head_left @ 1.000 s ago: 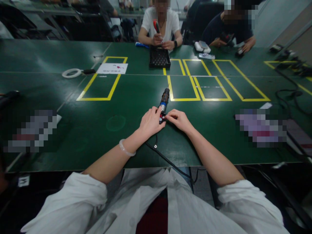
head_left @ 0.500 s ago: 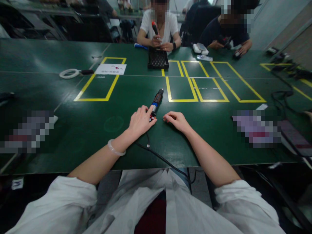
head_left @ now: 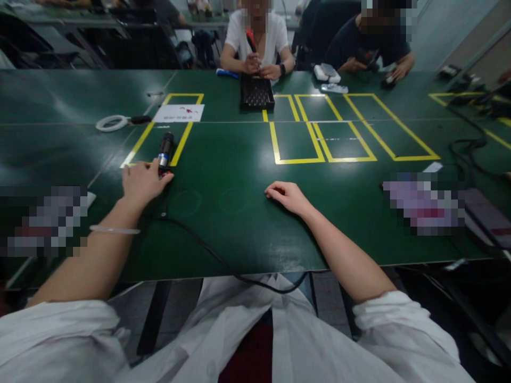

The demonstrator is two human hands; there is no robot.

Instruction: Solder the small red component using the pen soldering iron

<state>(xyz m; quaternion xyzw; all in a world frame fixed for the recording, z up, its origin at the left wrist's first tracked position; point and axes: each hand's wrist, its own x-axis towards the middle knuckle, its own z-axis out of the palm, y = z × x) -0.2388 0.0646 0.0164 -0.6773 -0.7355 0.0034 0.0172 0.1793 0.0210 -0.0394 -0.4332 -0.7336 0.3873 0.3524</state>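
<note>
My left hand is closed on the rear part of a corded electric screwdriver, with a black front, a blue ring and some red near my thumb. Its nose points away from me, inside the left yellow taped outline. The palm hides part of its body. A black cord trails from beneath the hand over the table's near edge. Resting on the green table, my right hand is loosely curled, and nothing shows in its fingers.
Beyond the left hand lie a white paper sheet and a coiled white cable. A black tray stands before a co-worker holding a red-and-black tool. Blurred-out flat items lie at both sides; more taped outlines mark the right.
My left hand has carried the electric screwdriver from the table's middle to the left taped outline, its cord following. My right hand has stayed in place.
</note>
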